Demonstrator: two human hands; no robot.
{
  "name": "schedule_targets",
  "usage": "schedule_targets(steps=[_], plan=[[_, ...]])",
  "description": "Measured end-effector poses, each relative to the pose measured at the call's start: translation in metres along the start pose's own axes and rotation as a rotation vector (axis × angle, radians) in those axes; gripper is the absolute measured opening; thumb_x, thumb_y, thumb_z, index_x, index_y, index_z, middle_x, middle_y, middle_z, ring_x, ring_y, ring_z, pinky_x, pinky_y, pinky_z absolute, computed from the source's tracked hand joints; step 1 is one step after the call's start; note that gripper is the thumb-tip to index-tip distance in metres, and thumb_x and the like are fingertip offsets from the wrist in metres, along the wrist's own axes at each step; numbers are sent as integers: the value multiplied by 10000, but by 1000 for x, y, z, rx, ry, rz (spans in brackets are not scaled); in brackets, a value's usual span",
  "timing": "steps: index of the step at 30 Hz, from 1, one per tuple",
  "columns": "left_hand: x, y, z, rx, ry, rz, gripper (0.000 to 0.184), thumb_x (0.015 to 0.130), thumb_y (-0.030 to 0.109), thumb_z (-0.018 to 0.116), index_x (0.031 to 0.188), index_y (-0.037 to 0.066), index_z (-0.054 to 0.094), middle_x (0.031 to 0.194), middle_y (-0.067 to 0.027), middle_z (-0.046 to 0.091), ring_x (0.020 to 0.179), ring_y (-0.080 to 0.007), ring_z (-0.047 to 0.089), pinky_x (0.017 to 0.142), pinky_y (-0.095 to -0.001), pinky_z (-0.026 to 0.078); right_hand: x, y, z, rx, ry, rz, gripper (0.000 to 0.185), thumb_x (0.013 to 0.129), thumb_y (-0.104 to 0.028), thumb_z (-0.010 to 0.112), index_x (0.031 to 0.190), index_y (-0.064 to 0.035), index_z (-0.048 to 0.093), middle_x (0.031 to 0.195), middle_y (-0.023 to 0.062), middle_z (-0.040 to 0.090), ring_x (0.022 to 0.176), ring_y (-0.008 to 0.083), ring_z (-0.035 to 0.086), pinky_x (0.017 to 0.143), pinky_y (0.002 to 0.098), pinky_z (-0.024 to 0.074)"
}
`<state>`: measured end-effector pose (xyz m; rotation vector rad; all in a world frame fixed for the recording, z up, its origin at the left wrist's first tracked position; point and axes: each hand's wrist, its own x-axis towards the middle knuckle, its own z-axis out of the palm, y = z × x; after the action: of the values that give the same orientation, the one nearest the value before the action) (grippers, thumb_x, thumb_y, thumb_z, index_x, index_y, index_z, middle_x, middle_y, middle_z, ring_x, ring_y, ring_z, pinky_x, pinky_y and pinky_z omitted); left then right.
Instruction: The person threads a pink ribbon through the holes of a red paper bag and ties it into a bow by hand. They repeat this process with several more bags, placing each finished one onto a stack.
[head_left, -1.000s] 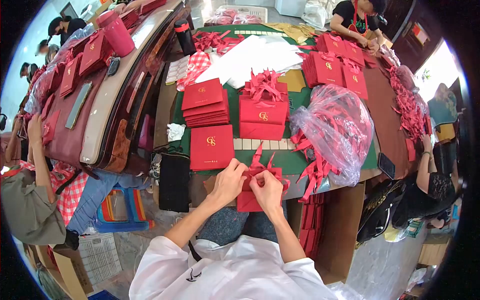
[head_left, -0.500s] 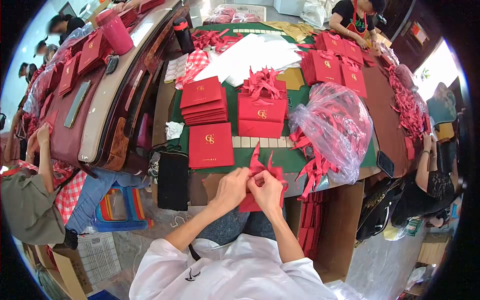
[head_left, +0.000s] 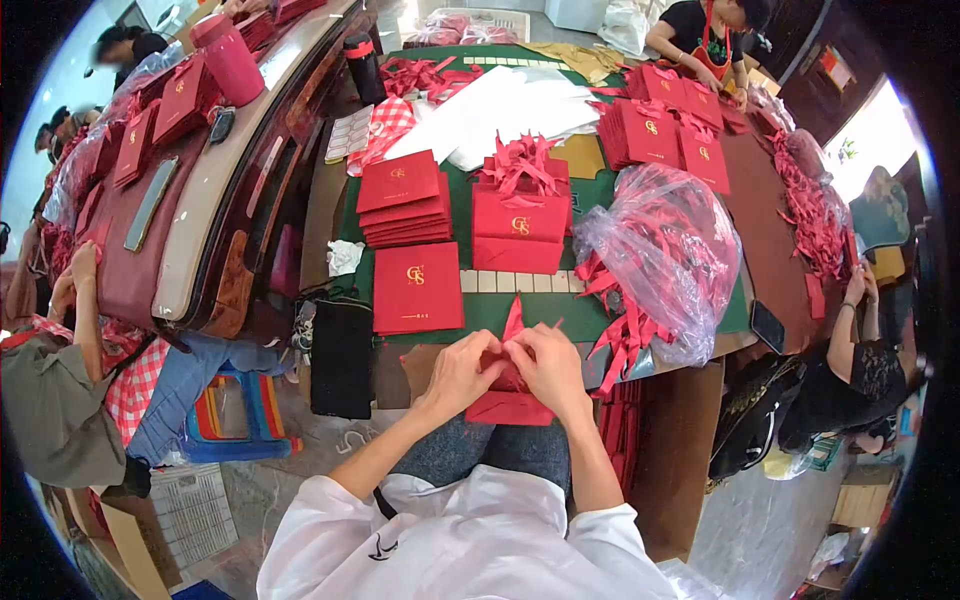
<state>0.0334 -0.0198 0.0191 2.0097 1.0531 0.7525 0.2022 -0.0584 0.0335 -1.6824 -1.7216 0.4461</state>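
A small red paper gift bag (head_left: 510,408) rests at my lap by the table's near edge. Above it, my left hand (head_left: 462,374) pinches a red ribbon (head_left: 513,322) at the bag's top. My right hand (head_left: 548,372) is closed on the same ribbon, its fingertips close to the left ones. One ribbon end sticks up between the hands; the part in the fingers is mostly hidden. Beyond them lies a flat red bag (head_left: 418,290) with a gold logo, a stack of red bags (head_left: 402,200), and a standing group of bags (head_left: 518,235) with ribbons on top.
A clear plastic sack of red ribbons (head_left: 665,260) sits on the right. A black pouch (head_left: 341,358) hangs at the left edge, and a phone (head_left: 767,328) lies far right. Below is an open cardboard box (head_left: 675,460). Other people work on both sides.
My right hand has moved slightly right and turned, and my left hand has shifted a little left. The ribbon stays between them. The view has shifted slightly.
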Motion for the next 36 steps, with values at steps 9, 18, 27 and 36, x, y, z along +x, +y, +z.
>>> schedule_targets(steps=[9, 18, 27, 36], plan=[[-6, -4, -3, -38, 23, 156, 161, 813, 62, 729, 921, 34, 614, 894, -117, 597, 808, -322, 631, 682, -406, 521, 19, 34, 1, 352, -447, 173, 241, 873, -270, 687, 881, -36, 746, 724, 141, 684, 647, 224, 635, 633, 367, 484], [-3, -2, 0, -13, 48, 193, 140, 832, 81, 725, 910, 36, 617, 876, -118, 568, 754, -325, 621, 647, -407, 511, 17, 55, 31, 624, -355, 295, 182, 841, -174, 695, 826, 1, 741, 675, 40, 667, 647, 81, 594, 605, 274, 471], [-4, -20, 9, -19, 70, -43, 172, 824, 128, 763, 884, 33, 632, 781, -76, 573, 543, -156, 547, 516, -313, 437, 28, 52, 23, 587, 67, 303, 210, 898, -203, 704, 945, -1, 736, 782, 80, 679, 692, 118, 625, 630, 274, 486], [19, -22, 14, 39, 133, -14, 201, 847, 171, 736, 939, 24, 634, 853, -137, 698, 662, -250, 670, 607, -360, 523, 13, 57, 0, -173, 163, 349, 314, 831, -314, 753, 763, -23, 657, 730, 140, 648, 664, 309, 649, 608, 426, 499]])
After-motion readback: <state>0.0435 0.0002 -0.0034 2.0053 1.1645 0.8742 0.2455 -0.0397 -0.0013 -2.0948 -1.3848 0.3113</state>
